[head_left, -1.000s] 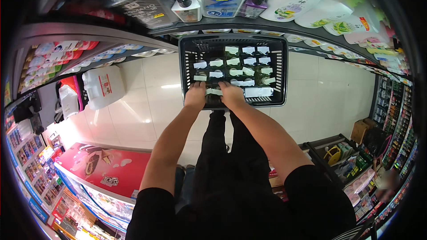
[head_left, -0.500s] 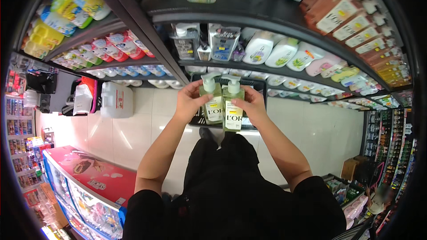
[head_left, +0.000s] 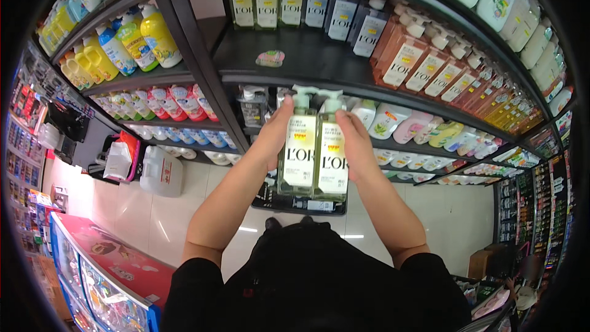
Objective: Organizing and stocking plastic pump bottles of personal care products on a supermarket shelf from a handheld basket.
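Observation:
Two clear green pump bottles with white labels are held upright side by side in front of me. My left hand [head_left: 278, 135] is wrapped around the outer side of the left pump bottle [head_left: 299, 160]. Around the right pump bottle [head_left: 332, 166], my right hand [head_left: 359, 144] grips from its outer side. The bottles touch or nearly touch each other, their pale green pump heads at the top. Below them on the floor sits a black basket [head_left: 264, 200], partly hidden by the bottles, with a dark-capped bottle lying in it.
A black shelf [head_left: 319, 64] ahead holds similar green and dark pump bottles [head_left: 267, 3] at the back and pink-brown bottles [head_left: 409, 58] to the right. A white jerrycan [head_left: 161, 171] stands on the floor at left. A red-topped freezer [head_left: 117, 258] is at lower left.
Both hands have raised the two pump bottles, which now look larger and closer. My view has tilted up, showing more of the upper shelves.

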A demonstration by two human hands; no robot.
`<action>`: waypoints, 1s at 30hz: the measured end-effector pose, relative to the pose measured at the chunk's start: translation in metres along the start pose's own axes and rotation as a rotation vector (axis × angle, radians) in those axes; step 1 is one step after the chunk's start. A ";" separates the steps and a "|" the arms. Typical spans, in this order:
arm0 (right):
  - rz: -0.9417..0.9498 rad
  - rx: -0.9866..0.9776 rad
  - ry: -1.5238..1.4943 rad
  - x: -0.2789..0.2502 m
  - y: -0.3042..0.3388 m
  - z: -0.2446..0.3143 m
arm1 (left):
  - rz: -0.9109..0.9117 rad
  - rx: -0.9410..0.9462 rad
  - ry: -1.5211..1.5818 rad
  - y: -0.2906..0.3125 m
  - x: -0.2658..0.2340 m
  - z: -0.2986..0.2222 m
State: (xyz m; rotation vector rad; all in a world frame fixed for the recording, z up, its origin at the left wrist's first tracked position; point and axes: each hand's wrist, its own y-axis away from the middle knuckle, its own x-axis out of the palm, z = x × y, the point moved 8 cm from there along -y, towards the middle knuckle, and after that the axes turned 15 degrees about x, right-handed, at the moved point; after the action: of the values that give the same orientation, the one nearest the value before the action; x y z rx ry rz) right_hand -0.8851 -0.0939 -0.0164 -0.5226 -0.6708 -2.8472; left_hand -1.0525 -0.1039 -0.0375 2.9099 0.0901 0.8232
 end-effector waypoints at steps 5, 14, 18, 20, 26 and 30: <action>0.086 0.048 -0.086 0.021 0.005 0.014 | 0.067 0.107 -0.010 0.010 0.006 -0.029; 0.314 -0.043 -0.063 0.041 0.027 0.044 | 0.181 0.129 0.246 0.021 0.003 -0.049; 0.374 -0.017 -0.185 0.036 0.024 0.036 | 0.243 0.201 0.251 0.032 0.018 -0.061; 0.313 -0.007 -0.209 0.031 0.019 0.028 | 0.232 0.184 0.184 0.028 0.015 -0.055; 0.315 -0.013 -0.216 0.024 0.003 0.020 | 0.163 0.256 0.118 0.024 0.016 -0.060; 0.297 -0.089 -0.172 0.038 -0.022 0.046 | 0.131 0.338 0.027 -0.004 0.022 -0.079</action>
State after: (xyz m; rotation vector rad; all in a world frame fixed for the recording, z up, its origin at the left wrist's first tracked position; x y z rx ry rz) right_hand -0.9120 -0.0564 0.0278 -0.8151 -0.4491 -2.5811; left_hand -1.0752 -0.0906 0.0404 3.2500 0.0446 0.9508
